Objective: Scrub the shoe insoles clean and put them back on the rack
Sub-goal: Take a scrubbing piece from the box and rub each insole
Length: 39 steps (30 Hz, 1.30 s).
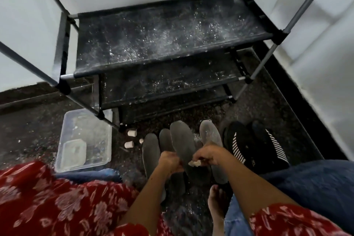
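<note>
Grey insole (pixel 182 143) is gripped at its near edge by the left hand (pixel 169 161); the right hand (pixel 207 156) pinches a pale scrap (pixel 193 163) against it. Three more insoles (pixel 151 149) lie around it on the floor. Beyond them stands the dusty black rack (pixel 162 40).

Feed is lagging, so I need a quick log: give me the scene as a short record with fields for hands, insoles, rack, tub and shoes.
left hand: grips the edge of the raised insole
right hand: pinches a pale scrubber against that insole
other insoles: three on the floor, two left, one right
rack: shelves bare, speckled white
tub: clear, on the floor left of the insoles, by the rack's leg
shoes: black, white-striped, right of the insoles
stage: scrubbing; no insole on the rack
</note>
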Each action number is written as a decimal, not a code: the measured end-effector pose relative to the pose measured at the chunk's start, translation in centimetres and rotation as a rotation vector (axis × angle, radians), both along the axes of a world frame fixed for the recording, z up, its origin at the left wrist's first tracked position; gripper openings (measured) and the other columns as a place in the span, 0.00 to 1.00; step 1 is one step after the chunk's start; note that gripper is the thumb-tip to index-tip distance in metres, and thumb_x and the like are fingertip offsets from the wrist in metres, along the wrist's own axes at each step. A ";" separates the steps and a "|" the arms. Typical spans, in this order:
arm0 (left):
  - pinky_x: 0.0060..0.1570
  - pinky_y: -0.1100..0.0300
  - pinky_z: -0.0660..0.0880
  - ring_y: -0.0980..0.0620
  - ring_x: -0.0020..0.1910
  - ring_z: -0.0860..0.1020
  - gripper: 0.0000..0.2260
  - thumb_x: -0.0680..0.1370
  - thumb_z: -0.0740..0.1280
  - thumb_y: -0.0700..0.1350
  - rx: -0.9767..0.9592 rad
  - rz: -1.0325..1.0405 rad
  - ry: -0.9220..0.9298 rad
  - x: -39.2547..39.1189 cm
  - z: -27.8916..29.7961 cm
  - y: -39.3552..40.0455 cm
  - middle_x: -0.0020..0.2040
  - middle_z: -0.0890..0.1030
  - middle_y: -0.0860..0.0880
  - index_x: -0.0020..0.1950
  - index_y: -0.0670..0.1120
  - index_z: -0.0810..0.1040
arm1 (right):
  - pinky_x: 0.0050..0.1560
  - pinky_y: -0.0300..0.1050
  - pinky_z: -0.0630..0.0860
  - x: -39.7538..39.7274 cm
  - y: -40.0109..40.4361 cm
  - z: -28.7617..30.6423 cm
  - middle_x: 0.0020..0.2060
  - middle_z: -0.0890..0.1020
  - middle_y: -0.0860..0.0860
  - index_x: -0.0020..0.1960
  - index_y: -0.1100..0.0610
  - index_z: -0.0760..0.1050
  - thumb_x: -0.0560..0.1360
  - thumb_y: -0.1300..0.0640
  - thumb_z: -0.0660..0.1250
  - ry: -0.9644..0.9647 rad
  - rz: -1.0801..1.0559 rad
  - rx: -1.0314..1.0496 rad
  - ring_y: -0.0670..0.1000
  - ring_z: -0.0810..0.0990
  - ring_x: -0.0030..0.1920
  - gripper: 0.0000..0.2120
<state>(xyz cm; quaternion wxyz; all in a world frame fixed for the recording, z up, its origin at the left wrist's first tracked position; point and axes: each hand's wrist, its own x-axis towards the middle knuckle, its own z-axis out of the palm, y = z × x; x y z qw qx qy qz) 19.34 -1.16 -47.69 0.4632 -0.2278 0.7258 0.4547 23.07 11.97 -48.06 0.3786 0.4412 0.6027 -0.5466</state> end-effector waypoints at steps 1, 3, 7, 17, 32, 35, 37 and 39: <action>0.23 0.64 0.75 0.52 0.32 0.75 0.12 0.78 0.61 0.32 -0.018 -0.030 -0.001 0.2 -0.7 0.0 0.35 0.76 0.46 0.37 0.44 0.73 | 0.34 0.37 0.74 -0.2 -0.2 -0.8 0.33 0.73 0.54 0.33 0.59 0.69 0.73 0.68 0.64 -0.004 0.010 0.032 0.47 0.75 0.29 0.12; 0.22 0.63 0.74 0.51 0.32 0.75 0.09 0.77 0.63 0.33 -0.056 -0.079 -0.001 0.7 -2.3 0.3 0.36 0.77 0.45 0.38 0.42 0.76 | 0.38 0.40 0.77 -0.3 -0.2 -2.2 0.34 0.75 0.54 0.34 0.59 0.69 0.71 0.66 0.67 -0.014 0.023 0.130 0.49 0.77 0.32 0.09; 0.36 0.54 0.80 0.45 0.36 0.79 0.08 0.73 0.69 0.39 -0.141 -0.128 0.074 1.7 -5.3 1.1 0.39 0.80 0.39 0.34 0.42 0.77 | 0.27 0.35 0.69 0.0 -0.1 -3.5 0.33 0.75 0.52 0.41 0.59 0.72 0.73 0.59 0.68 -0.050 0.096 0.231 0.46 0.73 0.30 0.06; 0.46 0.57 0.73 0.40 0.54 0.77 0.08 0.74 0.66 0.41 -0.304 -0.127 0.047 3.6 -7.7 2.7 0.49 0.75 0.43 0.50 0.43 0.69 | 0.41 0.43 0.80 1.8 -0.9 -6.9 0.41 0.84 0.56 0.44 0.61 0.82 0.65 0.58 0.75 -0.085 0.074 0.328 0.52 0.83 0.40 0.10; 0.56 0.58 0.72 0.42 0.61 0.76 0.13 0.76 0.65 0.42 -0.417 -0.246 0.035 4.0 -10.5 3.9 0.59 0.79 0.41 0.59 0.41 0.78 | 0.37 0.45 0.81 2.9 -0.5 -9.9 0.37 0.83 0.56 0.43 0.62 0.79 0.69 0.61 0.71 -0.138 -0.068 0.310 0.51 0.82 0.35 0.05; 0.58 0.55 0.72 0.40 0.61 0.74 0.16 0.74 0.67 0.42 -0.456 -0.268 0.078 4.5 -10.1 4.7 0.61 0.75 0.38 0.61 0.39 0.75 | 0.40 0.39 0.78 3.1 1.4 -9.3 0.40 0.82 0.54 0.48 0.62 0.79 0.71 0.60 0.69 -0.132 -0.207 0.568 0.51 0.82 0.41 0.08; 0.58 0.54 0.72 0.39 0.61 0.74 0.17 0.74 0.67 0.42 -0.453 -0.287 0.140 4.7 -10.0 5.3 0.61 0.74 0.38 0.61 0.38 0.74 | 0.49 0.44 0.77 3.1 2.6 -9.2 0.50 0.82 0.58 0.52 0.63 0.79 0.73 0.61 0.66 -0.128 -0.351 0.662 0.57 0.80 0.53 0.10; 0.54 0.57 0.71 0.41 0.60 0.74 0.15 0.75 0.65 0.42 -0.379 -0.331 0.178 4.9 -10.0 6.2 0.60 0.76 0.40 0.61 0.38 0.74 | 0.52 0.46 0.76 3.3 3.3 -9.9 0.52 0.82 0.59 0.52 0.63 0.80 0.72 0.61 0.66 -0.121 -0.429 0.692 0.59 0.79 0.55 0.10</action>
